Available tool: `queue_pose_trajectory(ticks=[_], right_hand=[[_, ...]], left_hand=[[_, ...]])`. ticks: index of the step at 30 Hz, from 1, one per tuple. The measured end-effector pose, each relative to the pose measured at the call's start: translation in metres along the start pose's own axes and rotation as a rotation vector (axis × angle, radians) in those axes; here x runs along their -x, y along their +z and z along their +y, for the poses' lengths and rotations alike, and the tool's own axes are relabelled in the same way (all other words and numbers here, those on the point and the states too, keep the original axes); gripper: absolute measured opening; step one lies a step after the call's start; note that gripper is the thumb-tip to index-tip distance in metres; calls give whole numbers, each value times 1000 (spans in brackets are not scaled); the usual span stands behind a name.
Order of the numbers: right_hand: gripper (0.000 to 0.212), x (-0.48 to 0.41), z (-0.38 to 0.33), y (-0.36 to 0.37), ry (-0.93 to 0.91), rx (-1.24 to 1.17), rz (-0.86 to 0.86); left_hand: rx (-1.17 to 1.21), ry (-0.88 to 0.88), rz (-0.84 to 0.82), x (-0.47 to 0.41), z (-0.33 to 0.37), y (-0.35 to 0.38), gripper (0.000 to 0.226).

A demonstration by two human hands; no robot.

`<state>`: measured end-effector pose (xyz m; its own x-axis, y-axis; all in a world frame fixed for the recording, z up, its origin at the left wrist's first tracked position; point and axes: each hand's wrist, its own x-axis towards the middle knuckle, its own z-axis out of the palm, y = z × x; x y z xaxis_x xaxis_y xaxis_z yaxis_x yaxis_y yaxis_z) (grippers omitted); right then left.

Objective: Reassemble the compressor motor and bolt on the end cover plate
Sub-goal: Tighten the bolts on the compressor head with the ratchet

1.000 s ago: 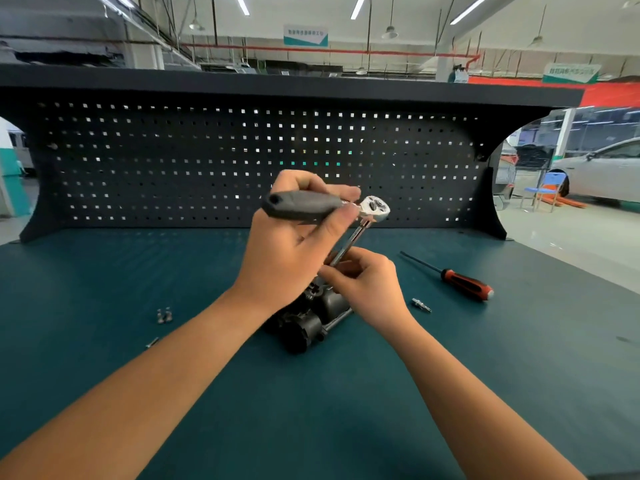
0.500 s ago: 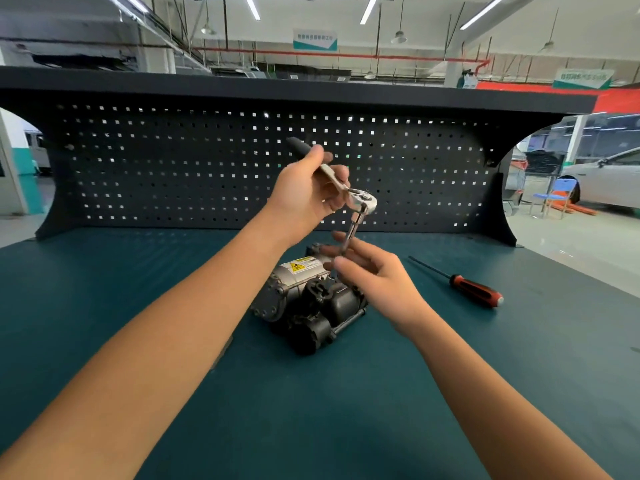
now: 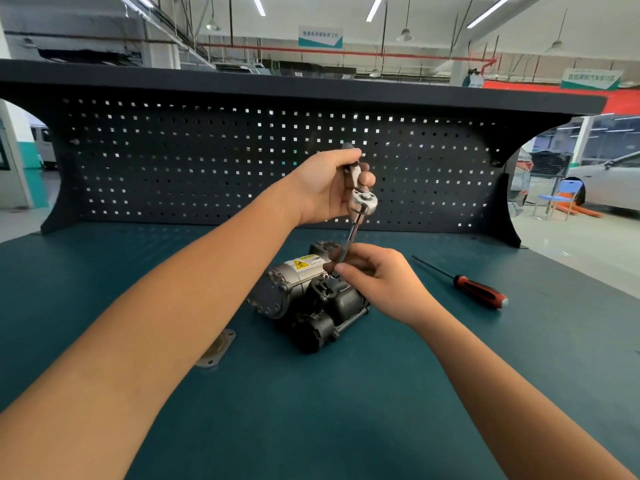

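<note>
The compressor motor point(image 3: 304, 299), silver and black with a yellow warning label, lies on the teal bench mat. My left hand point(image 3: 325, 187) grips the handle of a ratchet wrench point(image 3: 362, 200), whose head sits above the motor. A thin extension bar point(image 3: 352, 237) runs down from the head to the motor's top. My right hand point(image 3: 374, 275) pinches the lower end of that bar just above the motor. The socket end is hidden by my fingers. A flat metal cover plate point(image 3: 218, 348) lies on the mat beside my left forearm.
A red-handled screwdriver point(image 3: 479, 292) lies on the mat to the right of the motor. A dark pegboard back panel point(image 3: 207, 168) closes the far side of the bench. The bench's right edge drops to the workshop floor.
My left hand swung the ratchet handle from lying across to pointing up and away. My right hand closed on the bar again. The view shifted, uncovering the motor body and cover plate.
</note>
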<state>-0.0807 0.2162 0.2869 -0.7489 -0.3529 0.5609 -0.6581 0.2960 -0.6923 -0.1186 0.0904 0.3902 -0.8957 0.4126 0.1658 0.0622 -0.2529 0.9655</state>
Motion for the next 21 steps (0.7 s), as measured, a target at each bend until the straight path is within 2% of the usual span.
queue_pose_trajectory(ticks=[6,8,12,15,17,19,21], right_hand=[[18,0,6,4,-101,106,95],[16,-1,7,5,-102,134,129],[16,-2,10,9,-76,140,220],[14,0,9,11,-67,164,242],[14,1,8,11,-57,162,248],[14,1,8,11,-39,146,250],[14,1,7,11,-15,105,248]], left_hand=[[130,316,265,31,-13,-11,25],[79,441,357,50,-18,-11,17],[-322,701,445,85,-32,11,11],[-740,908,353,108,-39,26,13],[-845,1008,297,115,-40,26,9],[-780,975,323,116,-36,20,11],[-541,811,364,110,-30,10,19]])
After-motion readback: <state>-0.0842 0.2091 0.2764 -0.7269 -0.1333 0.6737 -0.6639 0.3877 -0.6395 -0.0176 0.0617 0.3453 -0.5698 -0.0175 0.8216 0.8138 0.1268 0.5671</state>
